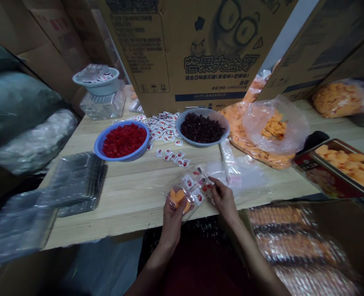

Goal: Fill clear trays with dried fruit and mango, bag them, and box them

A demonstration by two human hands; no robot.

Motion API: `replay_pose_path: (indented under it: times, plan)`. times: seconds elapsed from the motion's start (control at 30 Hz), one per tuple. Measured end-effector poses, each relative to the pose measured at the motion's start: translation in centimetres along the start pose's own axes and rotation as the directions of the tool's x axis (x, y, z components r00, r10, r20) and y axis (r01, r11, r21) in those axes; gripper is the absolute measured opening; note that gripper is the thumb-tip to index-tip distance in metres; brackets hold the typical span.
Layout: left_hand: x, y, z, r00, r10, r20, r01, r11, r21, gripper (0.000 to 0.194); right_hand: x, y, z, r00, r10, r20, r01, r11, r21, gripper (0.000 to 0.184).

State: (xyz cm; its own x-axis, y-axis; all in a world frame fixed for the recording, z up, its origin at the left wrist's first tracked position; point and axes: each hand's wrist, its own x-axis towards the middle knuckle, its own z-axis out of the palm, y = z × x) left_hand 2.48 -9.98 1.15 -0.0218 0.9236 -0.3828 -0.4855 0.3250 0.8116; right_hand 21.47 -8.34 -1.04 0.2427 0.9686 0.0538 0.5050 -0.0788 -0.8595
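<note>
Over the table's front edge I hold a clear compartmented plastic tray [190,205]. Orange candies [176,196] fill its near left part, small white printed packets [197,196] lie in the middle, and red and dark pieces are at the far right. My left hand [172,216] grips the tray's near left side, thumb by the orange candies. My right hand [224,201] is at its right end with the fingers pinched together by the red pieces; whether they pinch the tray or a small piece is hidden. Loose white packets [172,157] lie just beyond the tray.
A blue bowl of red candies [125,140] and a bowl of dark candies [202,127] stand behind. Stacked clear trays [77,176] lie left. Bagged orange candies [262,152], plastic bags [246,174] and a tin [332,172] are right. A large carton [157,96] blocks the back.
</note>
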Motion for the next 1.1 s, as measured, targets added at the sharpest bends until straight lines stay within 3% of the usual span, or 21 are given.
replay_pose_path:
  times: [0.13,0.33,0.43,0.57,0.8,0.97,1.1]
  plan:
    - [-0.3,-0.4,-0.5,0.996,0.049,-0.068,-0.049,0.999,0.008,0.057,0.5,-0.3,1.8,1.0,-0.021,0.02,0.018,0.992,0.123,0.045]
    - [-0.6,-1.7,-1.0,0.998,-0.007,-0.061,0.008,1.0,0.017,0.055,2.7,0.3,2.2,0.997,-0.047,-0.065,0.043,0.997,-0.061,0.026]
    - [-0.8,-2.3,-0.7,0.999,-0.035,-0.005,0.035,0.999,0.037,0.054,3.7,0.5,1.4,0.997,-0.002,-0.071,0.006,0.998,0.057,0.02]
    - [-1.0,-2.7,-0.8,0.997,-0.038,0.073,0.031,0.995,0.099,0.055,4.4,0.9,0.7,0.994,0.069,-0.081,-0.049,0.973,0.226,0.028]
    - [-1.0,-1.8,-1.4,0.987,-0.007,0.163,-0.03,0.975,0.222,0.049,5.0,0.8,0.7,0.983,0.13,-0.129,-0.074,0.927,0.367,0.033]
    - [-0.8,-1.8,-1.0,0.992,-0.088,0.092,0.076,0.989,0.129,0.057,4.7,-0.4,0.5,0.997,0.066,-0.038,-0.048,0.934,0.354,0.033]
    - [-0.6,-1.7,-0.8,0.99,-0.142,0.017,0.142,0.989,-0.039,0.059,3.0,-0.6,0.3,1.0,0.001,0.022,-0.005,0.981,0.194,0.033]
